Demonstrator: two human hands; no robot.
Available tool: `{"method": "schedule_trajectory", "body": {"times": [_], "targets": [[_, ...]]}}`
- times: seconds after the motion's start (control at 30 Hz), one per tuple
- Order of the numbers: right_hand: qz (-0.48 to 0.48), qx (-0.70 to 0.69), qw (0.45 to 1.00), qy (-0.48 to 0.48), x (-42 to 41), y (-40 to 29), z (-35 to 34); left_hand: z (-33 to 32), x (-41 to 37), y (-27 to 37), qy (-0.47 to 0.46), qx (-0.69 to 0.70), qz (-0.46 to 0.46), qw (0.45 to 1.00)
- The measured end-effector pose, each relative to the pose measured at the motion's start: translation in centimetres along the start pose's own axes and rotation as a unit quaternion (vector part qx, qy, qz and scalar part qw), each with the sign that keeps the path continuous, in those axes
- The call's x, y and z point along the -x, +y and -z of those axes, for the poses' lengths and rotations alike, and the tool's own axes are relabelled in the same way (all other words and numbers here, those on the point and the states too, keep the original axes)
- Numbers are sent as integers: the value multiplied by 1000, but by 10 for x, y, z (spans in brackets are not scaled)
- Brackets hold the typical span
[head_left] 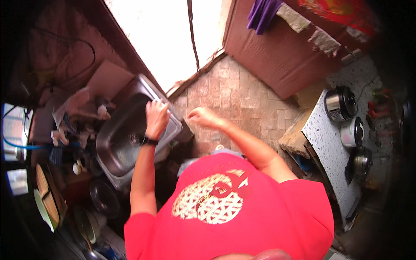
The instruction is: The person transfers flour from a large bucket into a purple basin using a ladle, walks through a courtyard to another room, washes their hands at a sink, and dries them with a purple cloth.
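My left hand (157, 118) is over the right-hand rim of a stainless steel sink (117, 139), fingers pointing away from me. Its back faces up, so the palm is hidden, and I cannot tell whether the fingers grip the rim or anything on it. A dark band (150, 141) circles the left wrist. To the right of the sink, my right hand (203, 117) hangs above the brick floor (227, 87), fingers loosely bent and nothing visible in them. The drain (134, 138) shows at the bottom of the basin.
A bright doorway (162, 35) opens ahead, beside a brown door (260, 61) with cloths (294, 18) hung across it. On the right, a speckled countertop (320, 130) bears several cooking pots, including a white cooker (351, 132). A pan (104, 198) sits at lower left.
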State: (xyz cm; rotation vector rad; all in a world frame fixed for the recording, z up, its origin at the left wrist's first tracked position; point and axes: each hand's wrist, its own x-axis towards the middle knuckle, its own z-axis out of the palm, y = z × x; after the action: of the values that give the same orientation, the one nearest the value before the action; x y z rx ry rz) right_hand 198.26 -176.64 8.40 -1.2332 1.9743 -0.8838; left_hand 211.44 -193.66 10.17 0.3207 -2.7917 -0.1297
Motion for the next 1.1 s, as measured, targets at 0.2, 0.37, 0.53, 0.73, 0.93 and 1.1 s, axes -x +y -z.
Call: {"method": "schedule_trajectory", "body": {"times": [0.2, 0.37, 0.53, 0.73, 0.93, 1.1], "targets": [[-19, -501, 864, -43, 56, 105, 134, -42, -115, 54, -254, 671, 167, 676], [-192, 168, 913, 317, 87, 220, 164, -85, -187, 77, -13, -78, -86, 993], [-242, -115, 922, 277, 104, 275, 183, -145, -276, 95, -81, 113, -134, 981], [-247, -256, 862, 361, 45, 299, 273, -215, -384, 116, -100, 202, -141, 964], [-220, -278, 829, 433, -117, 309, 420, -254, -480, 103, -156, 289, -168, 929], [-183, -369, 720, 559, -235, 327, 528, -258, -545, 94, -184, 235, -220, 929]]}}
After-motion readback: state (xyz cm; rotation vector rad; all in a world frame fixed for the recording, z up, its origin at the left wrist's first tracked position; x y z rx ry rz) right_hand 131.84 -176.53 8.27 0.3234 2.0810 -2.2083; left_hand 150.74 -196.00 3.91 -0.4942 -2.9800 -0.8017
